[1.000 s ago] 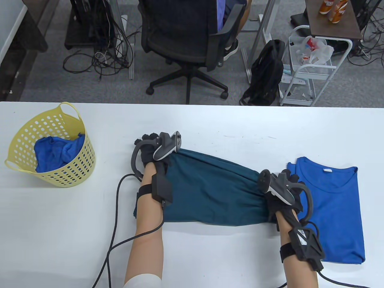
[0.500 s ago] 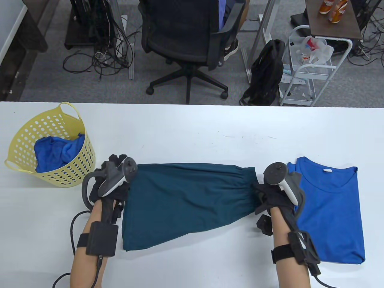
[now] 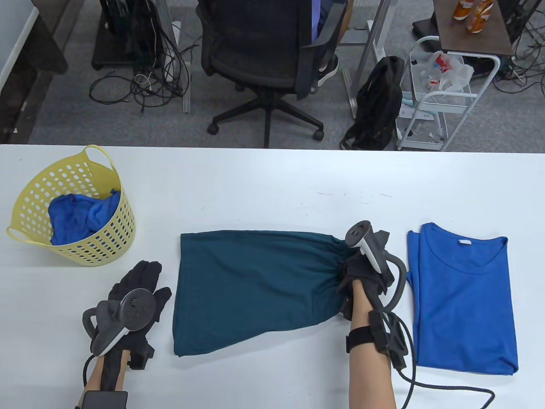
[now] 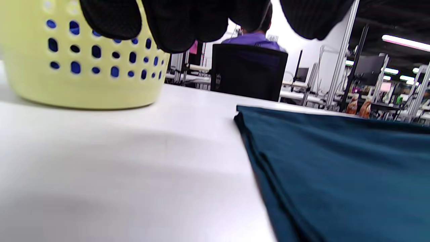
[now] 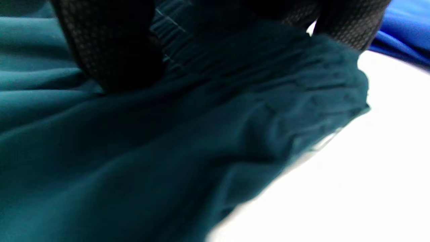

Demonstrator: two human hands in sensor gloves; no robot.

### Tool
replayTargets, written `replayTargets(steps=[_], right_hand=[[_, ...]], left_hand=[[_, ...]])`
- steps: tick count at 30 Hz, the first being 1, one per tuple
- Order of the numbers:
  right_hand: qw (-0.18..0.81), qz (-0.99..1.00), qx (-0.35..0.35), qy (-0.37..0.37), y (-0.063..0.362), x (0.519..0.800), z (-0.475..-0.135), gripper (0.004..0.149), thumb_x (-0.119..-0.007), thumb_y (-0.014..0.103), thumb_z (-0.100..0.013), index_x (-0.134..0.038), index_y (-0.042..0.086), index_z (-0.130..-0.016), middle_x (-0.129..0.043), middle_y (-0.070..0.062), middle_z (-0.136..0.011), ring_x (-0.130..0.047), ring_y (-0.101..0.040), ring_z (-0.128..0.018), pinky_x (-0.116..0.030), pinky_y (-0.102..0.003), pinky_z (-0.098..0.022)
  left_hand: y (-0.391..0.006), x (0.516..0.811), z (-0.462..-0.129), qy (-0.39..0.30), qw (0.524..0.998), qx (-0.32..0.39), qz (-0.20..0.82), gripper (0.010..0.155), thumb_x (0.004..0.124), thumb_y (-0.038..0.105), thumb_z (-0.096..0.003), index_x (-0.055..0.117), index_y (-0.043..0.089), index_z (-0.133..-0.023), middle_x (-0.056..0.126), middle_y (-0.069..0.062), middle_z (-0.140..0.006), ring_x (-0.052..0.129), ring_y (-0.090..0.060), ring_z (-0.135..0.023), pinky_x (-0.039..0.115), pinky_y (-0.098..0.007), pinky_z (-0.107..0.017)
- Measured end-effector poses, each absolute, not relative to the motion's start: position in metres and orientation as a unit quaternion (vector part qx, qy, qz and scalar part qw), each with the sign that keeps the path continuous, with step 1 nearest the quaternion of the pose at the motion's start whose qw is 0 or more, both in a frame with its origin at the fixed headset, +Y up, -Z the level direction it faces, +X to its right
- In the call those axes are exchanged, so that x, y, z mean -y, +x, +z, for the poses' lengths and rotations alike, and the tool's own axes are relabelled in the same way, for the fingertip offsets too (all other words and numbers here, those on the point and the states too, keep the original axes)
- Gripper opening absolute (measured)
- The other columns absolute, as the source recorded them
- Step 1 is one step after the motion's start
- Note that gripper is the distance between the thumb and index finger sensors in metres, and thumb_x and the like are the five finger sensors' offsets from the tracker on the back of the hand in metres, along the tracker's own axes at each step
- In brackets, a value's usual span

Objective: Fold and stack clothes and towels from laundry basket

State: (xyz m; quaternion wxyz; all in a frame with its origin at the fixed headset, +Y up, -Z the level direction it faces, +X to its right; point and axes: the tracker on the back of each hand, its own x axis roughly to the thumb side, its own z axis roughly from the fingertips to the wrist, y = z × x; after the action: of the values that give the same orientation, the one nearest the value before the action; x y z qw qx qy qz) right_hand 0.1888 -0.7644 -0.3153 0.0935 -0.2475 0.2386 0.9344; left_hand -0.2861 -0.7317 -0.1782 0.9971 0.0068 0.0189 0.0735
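Observation:
A dark teal garment (image 3: pixel 255 285) lies folded flat on the white table (image 3: pixel 272 179); it also shows in the left wrist view (image 4: pixel 336 161) and the right wrist view (image 5: pixel 168 134). My right hand (image 3: pixel 359 277) grips its gathered right end. My left hand (image 3: pixel 142 283) is off the cloth, to the left of it, fingers spread and empty. A yellow laundry basket (image 3: pixel 110 238) at the left holds a blue towel (image 3: pixel 81 213); the basket also shows in the left wrist view (image 4: pixel 84 77). A folded blue t-shirt (image 3: pixel 464 298) lies at the right.
An office chair (image 3: pixel 264 55), a black backpack (image 3: pixel 379 102) and a white cart (image 3: pixel 443 93) stand on the floor beyond the table's far edge. Glove cables trail off the table's near edge.
My left hand let go of the teal garment's left end and drew back toward me and to the left. My right hand shifted a little left, still gripping the gathered end. The garment lies flat.

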Motion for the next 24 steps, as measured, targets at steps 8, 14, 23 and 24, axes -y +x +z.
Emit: replayTargets(steps=[8,14,23,24], right_hand=[[0.143,0.939,-0.204,-0.237,0.187,0.771,-0.302,0.064,-0.096,0.036,-0.048,-0.068,0.004,-0.096,-0.073,-0.020,-0.082,-0.075,-0.045,-0.073,-0.048,-0.080,-0.061],[0.135,0.961,-0.171,-0.170,0.181,0.759,-0.298,0.049,-0.092,0.032,-0.053,-0.072,0.006,-0.089,-0.070,-0.029,-0.098,-0.075,-0.054,-0.082,-0.069,-0.074,-0.059],[0.629,0.727,-0.275,0.020,0.235,0.761,-0.301,0.080,-0.069,0.036,-0.068,0.001,0.039,-0.107,-0.036,-0.041,-0.116,-0.071,-0.058,-0.089,-0.079,-0.065,-0.055],[0.633,0.723,-0.276,0.021,0.237,0.762,-0.299,0.076,-0.069,0.035,-0.068,-0.004,0.041,-0.107,-0.033,-0.041,-0.117,-0.069,-0.058,-0.091,-0.079,-0.065,-0.054]], left_hand=[[-0.279,0.738,-0.179,-0.009,0.997,0.002,0.082,0.075,0.073,0.053,-0.0531,0.051,0.022,-0.117,0.059,-0.015,-0.123,0.071,-0.042,-0.108,0.066,-0.064,-0.073],[-0.275,0.742,-0.178,-0.019,0.997,0.015,0.069,0.074,0.072,0.053,-0.0530,0.051,0.024,-0.117,0.058,-0.015,-0.124,0.070,-0.043,-0.108,0.066,-0.065,-0.073],[-0.278,0.743,-0.179,-0.031,0.997,0.014,0.073,0.076,0.072,0.054,-0.0531,0.047,0.024,-0.118,0.057,-0.016,-0.124,0.070,-0.043,-0.108,0.066,-0.065,-0.073],[-0.279,0.743,-0.179,-0.033,0.997,0.014,0.072,0.076,0.072,0.054,-0.0531,0.047,0.025,-0.118,0.057,-0.017,-0.124,0.070,-0.043,-0.108,0.066,-0.065,-0.073]])
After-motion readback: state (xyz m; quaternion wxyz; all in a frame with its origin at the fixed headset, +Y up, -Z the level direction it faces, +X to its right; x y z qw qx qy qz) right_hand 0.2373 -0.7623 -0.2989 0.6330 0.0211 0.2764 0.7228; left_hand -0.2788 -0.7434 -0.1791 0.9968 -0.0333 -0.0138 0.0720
